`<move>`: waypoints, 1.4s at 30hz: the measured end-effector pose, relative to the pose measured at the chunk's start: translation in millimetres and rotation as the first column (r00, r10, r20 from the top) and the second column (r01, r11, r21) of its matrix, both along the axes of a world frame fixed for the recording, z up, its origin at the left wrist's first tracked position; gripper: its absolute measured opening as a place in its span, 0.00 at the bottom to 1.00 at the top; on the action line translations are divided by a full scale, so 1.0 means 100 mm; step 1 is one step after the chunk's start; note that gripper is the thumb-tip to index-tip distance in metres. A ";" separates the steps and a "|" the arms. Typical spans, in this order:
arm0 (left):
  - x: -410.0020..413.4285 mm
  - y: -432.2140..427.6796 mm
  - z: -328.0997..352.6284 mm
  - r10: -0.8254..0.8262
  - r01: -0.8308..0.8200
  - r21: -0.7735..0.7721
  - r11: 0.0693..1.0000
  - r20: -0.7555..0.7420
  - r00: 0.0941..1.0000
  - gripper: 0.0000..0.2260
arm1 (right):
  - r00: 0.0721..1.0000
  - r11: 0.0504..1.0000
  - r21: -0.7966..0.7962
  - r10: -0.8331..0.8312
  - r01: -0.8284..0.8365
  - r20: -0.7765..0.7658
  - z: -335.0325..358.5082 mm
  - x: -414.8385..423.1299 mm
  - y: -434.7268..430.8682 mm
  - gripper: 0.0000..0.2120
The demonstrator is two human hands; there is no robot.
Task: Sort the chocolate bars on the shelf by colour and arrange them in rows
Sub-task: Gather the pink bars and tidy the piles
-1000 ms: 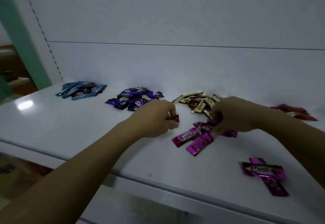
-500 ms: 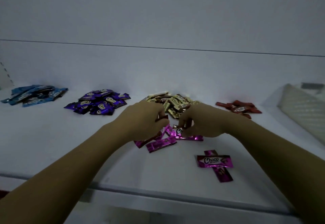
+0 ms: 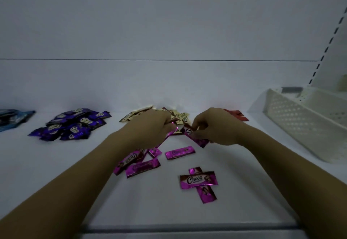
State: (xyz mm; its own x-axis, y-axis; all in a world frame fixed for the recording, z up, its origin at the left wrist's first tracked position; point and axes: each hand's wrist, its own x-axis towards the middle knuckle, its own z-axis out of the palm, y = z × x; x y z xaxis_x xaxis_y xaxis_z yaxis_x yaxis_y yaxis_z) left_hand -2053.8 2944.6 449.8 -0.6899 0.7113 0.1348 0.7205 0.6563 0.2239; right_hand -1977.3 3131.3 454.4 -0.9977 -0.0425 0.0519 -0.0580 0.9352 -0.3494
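The white shelf (image 3: pixel 56 173) fills the lower half of the frame. Along its back, from left to right, lie a blue pile (image 3: pixel 13 118), a purple pile (image 3: pixel 73 124), a gold pile (image 3: pixel 139 116) and a few red bars (image 3: pixel 236 115). At centre, loose pink bars (image 3: pixel 142 165) overlap. A single bar (image 3: pixel 179 152) lies just right of them, and a crossed pair (image 3: pixel 199 179) lies lower right. A white basket (image 3: pixel 300 122) stands at the right edge.

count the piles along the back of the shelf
4, left to right: blue pile at the far left edge, purple pile, gold pile behind the left hand, red pile mostly hidden behind the right hand. More may lie out of frame.
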 end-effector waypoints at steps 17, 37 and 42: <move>-0.05 0.41 -0.07 -0.046 0.027 0.222 0.975 0.082 0.996 0.02 | 0.981 0.955 -0.229 -0.194 0.189 0.000 -0.10 0.17 0.50 0.04; -0.36 -1.85 -0.17 0.183 -0.238 0.328 0.914 0.192 0.964 0.07 | 0.998 0.998 -0.011 0.055 -0.056 -0.025 0.24 -0.50 -1.40 0.05; -0.64 -2.80 -0.14 0.284 -0.335 0.329 0.883 0.193 0.939 0.04 | 0.996 0.993 -0.078 0.093 -0.092 0.014 0.19 -0.99 -2.43 0.07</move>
State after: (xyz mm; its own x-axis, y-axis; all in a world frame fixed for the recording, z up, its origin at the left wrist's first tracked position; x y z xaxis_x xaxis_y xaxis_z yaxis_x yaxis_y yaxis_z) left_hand -2117.9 2665.1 435.4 -0.8964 0.3817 0.2254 0.4397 0.7009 0.5617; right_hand -2075.8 2887.8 473.4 -0.9905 -0.1314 0.0413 -0.1365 0.8961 -0.4224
